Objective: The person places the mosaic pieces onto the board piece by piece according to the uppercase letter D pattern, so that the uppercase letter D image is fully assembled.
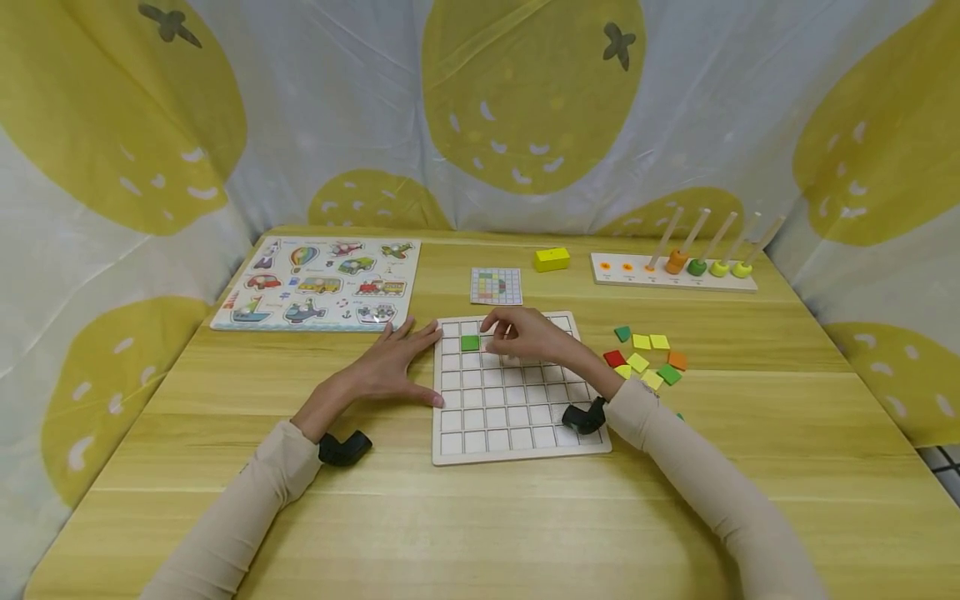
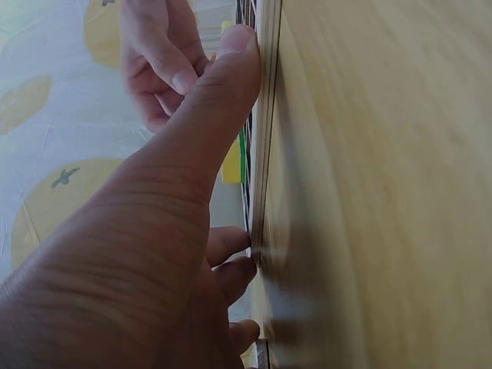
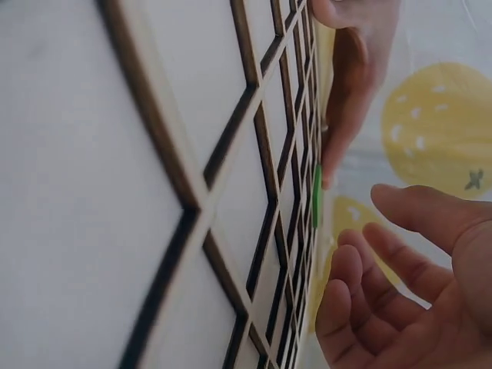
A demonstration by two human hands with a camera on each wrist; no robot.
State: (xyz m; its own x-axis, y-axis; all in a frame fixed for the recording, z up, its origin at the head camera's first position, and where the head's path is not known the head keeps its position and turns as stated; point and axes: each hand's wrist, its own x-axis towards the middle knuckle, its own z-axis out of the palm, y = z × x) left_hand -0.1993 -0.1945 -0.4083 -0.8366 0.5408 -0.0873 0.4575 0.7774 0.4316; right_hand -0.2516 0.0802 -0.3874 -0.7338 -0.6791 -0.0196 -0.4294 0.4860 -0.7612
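Observation:
A wooden grid board (image 1: 497, 418) with white square cells lies in front of me. One green square tile (image 1: 469, 342) sits in a cell near its far left corner. My left hand (image 1: 390, 367) spreads its fingers along the board's left edge, with thumb and fingertips touching that edge. Above the board's far part hovers my right hand (image 1: 528, 335), just right of the green tile. In the right wrist view this hand's thumb (image 3: 419, 215) stands apart from its loosely bent fingers, and nothing shows between them.
Several loose coloured tiles (image 1: 637, 362) lie right of the board. Behind it are a small pattern card (image 1: 496, 286) and a yellow block (image 1: 552, 259). A vehicle picture puzzle (image 1: 318, 284) lies at the far left, a peg stand with rings (image 1: 675, 275) at the far right.

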